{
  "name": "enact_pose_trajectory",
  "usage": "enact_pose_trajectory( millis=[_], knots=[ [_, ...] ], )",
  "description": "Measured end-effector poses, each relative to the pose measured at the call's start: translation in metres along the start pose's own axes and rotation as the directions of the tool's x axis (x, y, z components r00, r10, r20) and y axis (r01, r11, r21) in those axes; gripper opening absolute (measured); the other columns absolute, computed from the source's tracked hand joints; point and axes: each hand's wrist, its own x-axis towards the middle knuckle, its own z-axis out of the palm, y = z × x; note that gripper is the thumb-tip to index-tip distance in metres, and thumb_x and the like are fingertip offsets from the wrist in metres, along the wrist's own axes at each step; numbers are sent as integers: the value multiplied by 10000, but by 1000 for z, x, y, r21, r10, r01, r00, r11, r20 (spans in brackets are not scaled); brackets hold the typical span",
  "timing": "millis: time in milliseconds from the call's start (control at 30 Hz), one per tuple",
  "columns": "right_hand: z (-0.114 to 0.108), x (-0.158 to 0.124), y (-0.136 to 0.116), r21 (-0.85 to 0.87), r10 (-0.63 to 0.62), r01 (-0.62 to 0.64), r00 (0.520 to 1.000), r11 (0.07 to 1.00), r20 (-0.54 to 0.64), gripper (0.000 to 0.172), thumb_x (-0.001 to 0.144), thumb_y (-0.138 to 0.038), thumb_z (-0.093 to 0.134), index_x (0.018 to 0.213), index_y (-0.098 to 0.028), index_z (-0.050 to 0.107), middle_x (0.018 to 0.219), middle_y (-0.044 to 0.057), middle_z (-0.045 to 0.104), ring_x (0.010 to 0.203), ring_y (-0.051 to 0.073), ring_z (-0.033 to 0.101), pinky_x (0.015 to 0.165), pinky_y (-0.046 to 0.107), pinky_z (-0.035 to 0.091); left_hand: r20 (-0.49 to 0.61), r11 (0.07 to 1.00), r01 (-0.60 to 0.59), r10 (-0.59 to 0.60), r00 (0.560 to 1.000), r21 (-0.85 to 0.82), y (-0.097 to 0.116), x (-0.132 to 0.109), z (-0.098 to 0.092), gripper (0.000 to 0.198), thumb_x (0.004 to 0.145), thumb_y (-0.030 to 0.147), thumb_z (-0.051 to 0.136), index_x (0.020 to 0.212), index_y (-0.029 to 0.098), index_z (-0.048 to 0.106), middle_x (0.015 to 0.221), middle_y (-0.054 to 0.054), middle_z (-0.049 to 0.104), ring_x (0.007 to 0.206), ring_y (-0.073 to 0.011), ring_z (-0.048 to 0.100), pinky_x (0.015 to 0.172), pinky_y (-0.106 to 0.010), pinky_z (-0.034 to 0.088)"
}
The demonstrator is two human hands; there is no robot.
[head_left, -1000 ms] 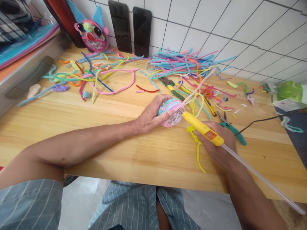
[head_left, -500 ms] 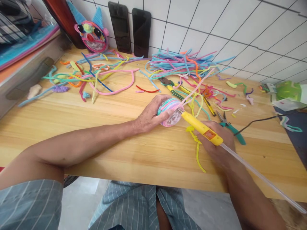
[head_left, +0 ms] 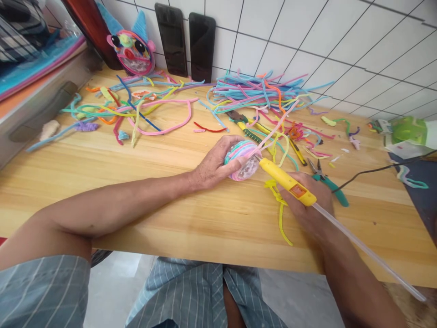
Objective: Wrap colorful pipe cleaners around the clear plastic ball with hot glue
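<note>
My left hand [head_left: 215,164] is wrapped round a small clear ball [head_left: 243,160] wound with pastel pipe cleaners, pressing it to the wooden table [head_left: 136,191]. My right hand [head_left: 309,207] grips a yellow glue gun [head_left: 288,182], its nozzle touching the ball's right side. A long clear glue stick [head_left: 368,255] juts out behind the gun towards the lower right. A pink pipe cleaner runs from the ball up and to the right. A yellow pipe cleaner [head_left: 282,214] lies under the gun.
Heaps of coloured pipe cleaners [head_left: 252,91] cover the far half of the table. Green-handled pliers [head_left: 329,182] and a yellow cutter [head_left: 298,152] lie right of the ball. A pipe-cleaner face [head_left: 131,45] and two dark phones [head_left: 186,38] lean on the tiled wall. A black cord [head_left: 375,172] runs right.
</note>
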Motion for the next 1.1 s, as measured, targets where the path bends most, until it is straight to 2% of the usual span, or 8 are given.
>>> enact_pose_trajectory(
  millis=[267,400,700,1100],
  knots=[
    [1,0,-1,-8,-42,42,999,999,-32,211,1042,-413,687,1164,-276,791,1006,90,841,895,305,789,786,430,611,-4,1000,1,-1,1000,-18,-1,0,0,568,1123,616,585,1501,195,545,1462,-158,685,1359,-283,685,1213,-458,570],
    [1,-1,1,-24,-55,55,998,998,-25,192,1042,-415,693,1155,-294,789,968,77,831,826,285,769,767,425,607,-3,1000,0,0,1000,-14,0,0,0,555,1130,615,574,1493,197,547,1445,-156,688,1335,-277,692,1194,-459,580],
    [0,-2,-1,-36,-54,53,998,998,-30,253,1053,-447,660,1167,-259,784,971,82,837,843,286,781,789,425,632,-9,1000,7,-7,1000,3,0,0,1,554,1132,610,572,1496,194,543,1434,-150,687,1319,-268,695,1186,-445,581],
    [-3,-1,-5,-32,17,-17,1000,999,-16,260,1045,-502,661,1137,-304,804,989,81,855,863,311,797,760,439,620,-3,1000,7,-7,1000,15,3,1,0,559,1128,629,561,1494,207,554,1457,-148,692,1349,-276,688,1209,-456,574]
  ],
)
